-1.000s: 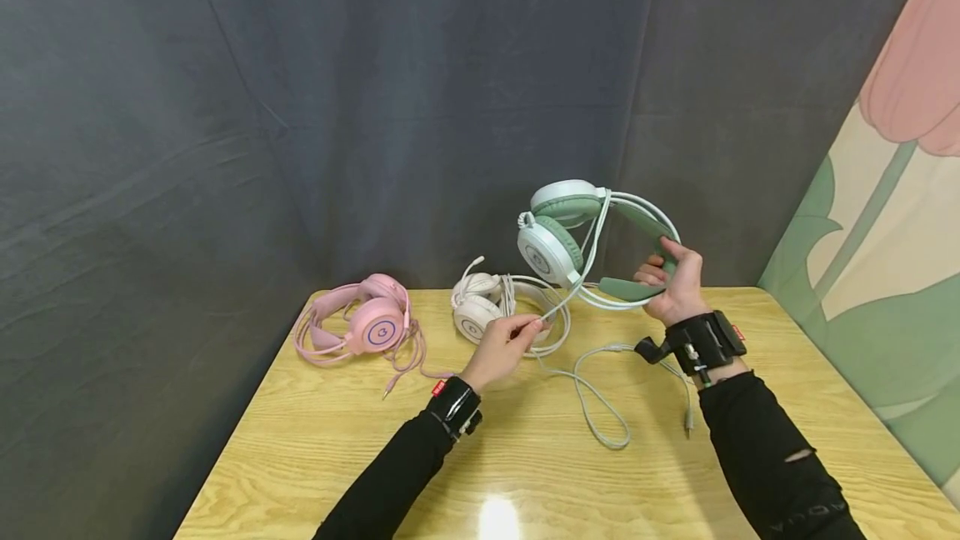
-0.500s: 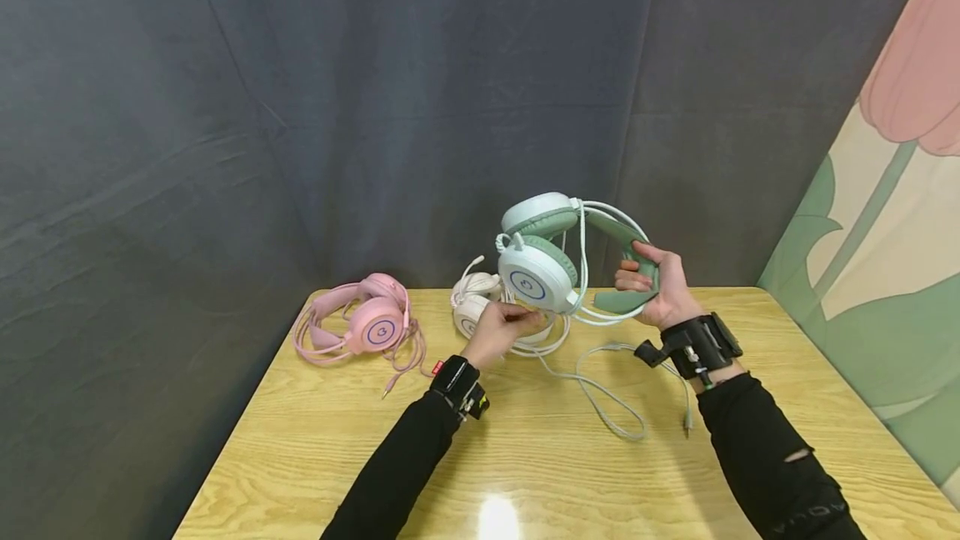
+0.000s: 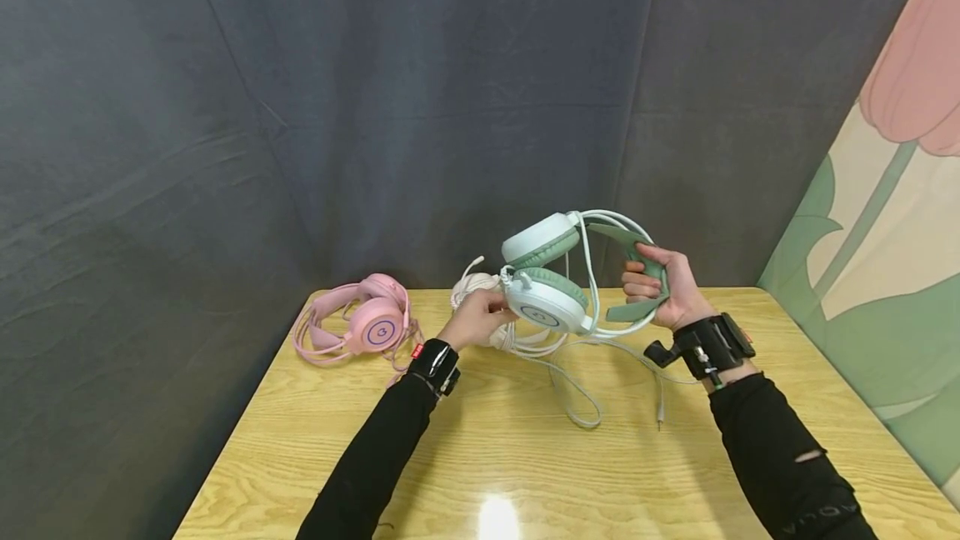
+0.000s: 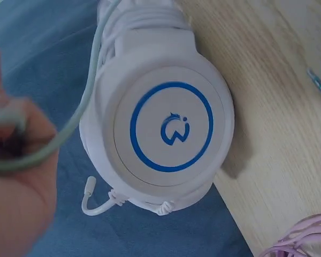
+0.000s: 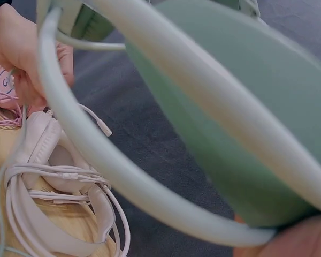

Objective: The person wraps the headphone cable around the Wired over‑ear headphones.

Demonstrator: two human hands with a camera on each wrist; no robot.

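My right hand (image 3: 675,286) grips the padded headband of a mint-green headset (image 3: 543,307) above the table, its two ear cups pointing left. Between the curled fingers of my left hand (image 3: 474,321) runs the headset's thin green cable (image 4: 88,88), held close beside the ear cups. In the left wrist view the cable crosses in front of a white headset (image 4: 171,134), which lies on the table behind my left hand. The cable's slack makes a loop (image 3: 588,425) on the tabletop, and its plug end (image 3: 660,417) lies to the right.
A pink headset (image 3: 378,330) with its cord bundled lies at the left back of the wooden table (image 3: 315,457). A dark grey curtain (image 3: 450,107) hangs right behind the table, and a flower-patterned panel (image 3: 885,273) borders it on the right.
The mint-green headset has come down and slightly left, its ear cups tilting. My left hand has moved left with the cable, whose loop and plug end have shifted left.
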